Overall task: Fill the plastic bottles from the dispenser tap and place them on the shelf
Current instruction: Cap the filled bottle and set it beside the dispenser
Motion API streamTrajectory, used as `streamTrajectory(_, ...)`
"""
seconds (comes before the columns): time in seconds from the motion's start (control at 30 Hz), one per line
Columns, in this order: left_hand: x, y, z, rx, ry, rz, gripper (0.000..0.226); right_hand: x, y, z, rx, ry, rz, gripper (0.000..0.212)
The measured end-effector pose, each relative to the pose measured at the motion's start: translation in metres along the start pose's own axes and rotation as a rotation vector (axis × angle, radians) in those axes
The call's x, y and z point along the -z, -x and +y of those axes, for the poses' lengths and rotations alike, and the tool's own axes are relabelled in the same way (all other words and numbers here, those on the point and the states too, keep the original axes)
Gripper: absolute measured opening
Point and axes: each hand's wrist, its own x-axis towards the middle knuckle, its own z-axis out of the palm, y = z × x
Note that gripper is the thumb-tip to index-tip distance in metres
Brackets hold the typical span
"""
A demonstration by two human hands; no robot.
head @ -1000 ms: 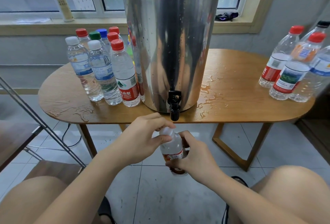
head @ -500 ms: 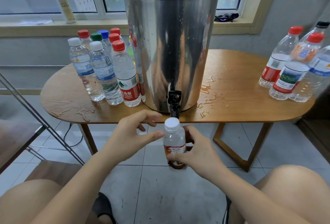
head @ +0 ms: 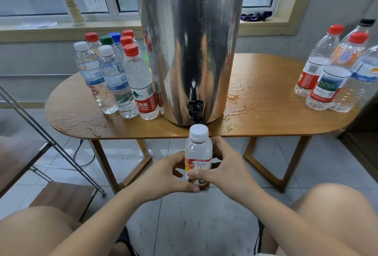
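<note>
The left hand (head: 163,174) and right hand (head: 227,171) curl fingers (head: 221,144) round a clear, white-capped plastic bottle (head: 198,150). It stands upright below the black tap (head: 195,110).

Both bare forearms reached forward and met low in front of the seated person, between the raised bare knees. The left hand (head: 167,174) curled round the lower part of the small bottle (head: 198,149), thumb near its base. The right hand (head: 225,165) gripped it from the other side, thumb across the label and fingers wrapped behind.
</note>
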Motion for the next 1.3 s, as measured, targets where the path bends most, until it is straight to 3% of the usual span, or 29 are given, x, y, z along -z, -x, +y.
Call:
streamTrajectory(0.37,0.013,0.022,0.007,-0.036,0.059,0.237,0.061,-0.001,0.003,-0.02,0.068,-0.045,-0.009,0.068)
streamTrajectory(0.5,0.034,0.026,0.011,-0.032,0.055,0.352,0.058,0.001,0.002,-0.027,0.063,-0.053,0.006,0.054)
streamTrajectory(0.73,0.074,0.011,0.003,-0.045,0.13,0.57,0.062,0.01,0.0,-0.032,0.081,-0.056,0.015,0.032)
streamTrajectory(0.97,0.095,-0.018,-0.015,0.002,0.007,0.737,0.063,0.034,-0.003,-0.032,0.112,-0.032,0.036,0.024)
streamTrajectory(1.1,0.095,-0.029,-0.013,0.017,-0.01,0.846,0.076,0.051,-0.005,-0.031,0.14,-0.006,0.063,0.023)
streamTrajectory(1.3,0.101,-0.039,-0.018,0.001,-0.021,0.882,0.081,0.068,-0.005,-0.03,0.164,-0.005,0.103,0.023)
